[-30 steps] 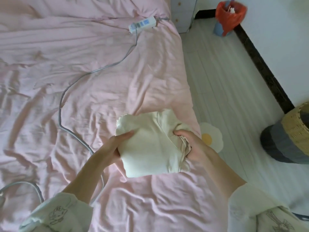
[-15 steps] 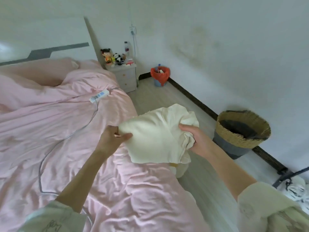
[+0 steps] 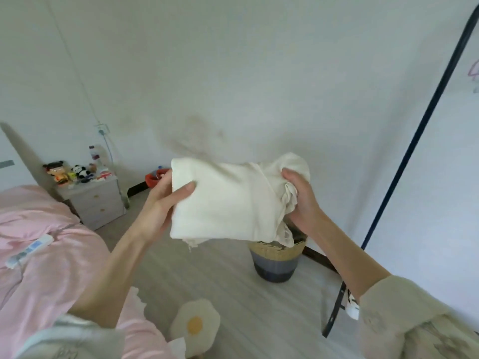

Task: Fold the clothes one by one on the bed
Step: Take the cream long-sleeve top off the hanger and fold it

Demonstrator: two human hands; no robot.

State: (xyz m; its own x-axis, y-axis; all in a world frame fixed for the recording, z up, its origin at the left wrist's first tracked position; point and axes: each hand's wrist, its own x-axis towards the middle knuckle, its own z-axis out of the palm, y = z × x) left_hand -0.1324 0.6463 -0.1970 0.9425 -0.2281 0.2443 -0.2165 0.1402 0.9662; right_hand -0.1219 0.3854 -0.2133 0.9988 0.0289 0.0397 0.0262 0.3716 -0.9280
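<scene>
Folded garment (image 3: 228,200) held in the air above the basket (image 3: 276,257), left hand (image 3: 166,200) and right hand (image 3: 300,200) pinching opposite edges; keep both ends level so folds hold.

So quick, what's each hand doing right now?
Left hand: closed, holding the left edge of the folded cream cloth.
Right hand: closed, gripping the cloth's bunched right end.

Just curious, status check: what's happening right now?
Left hand and right hand grip folded cream garment. Held above floor, beside bed. Nothing blocking.
</scene>
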